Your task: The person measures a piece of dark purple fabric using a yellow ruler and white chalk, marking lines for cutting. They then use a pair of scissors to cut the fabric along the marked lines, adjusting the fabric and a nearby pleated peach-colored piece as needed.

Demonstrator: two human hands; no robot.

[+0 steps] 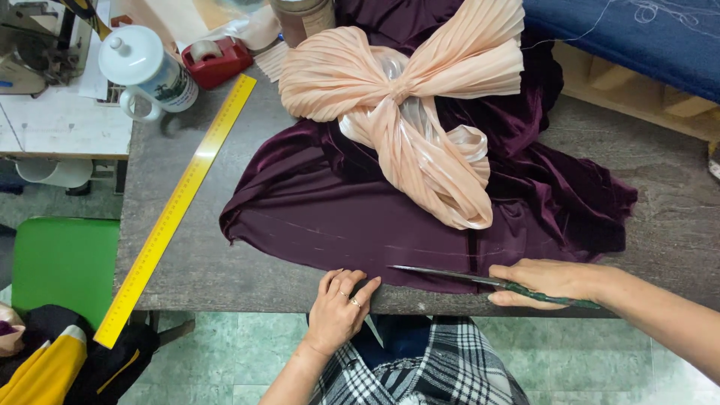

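A dark purple velvet cloth (360,217) lies spread on a grey table (195,255), with a faint chalk line near its front edge. A pleated peach fabric bow (405,97) rests on top of it. My right hand (547,281) is shut on long dark scissors (450,276), whose blades point left along the cloth's front edge. My left hand (339,304), wearing rings, presses its fingers on the cloth's hem at the table's front edge, just left of the blade tips.
A long yellow ruler (180,202) lies diagonally on the table's left side. At the back left stand a white lidded mug (146,67) and a red tape dispenser (217,60). A green stool (64,262) is at left, blue fabric (637,37) at back right.
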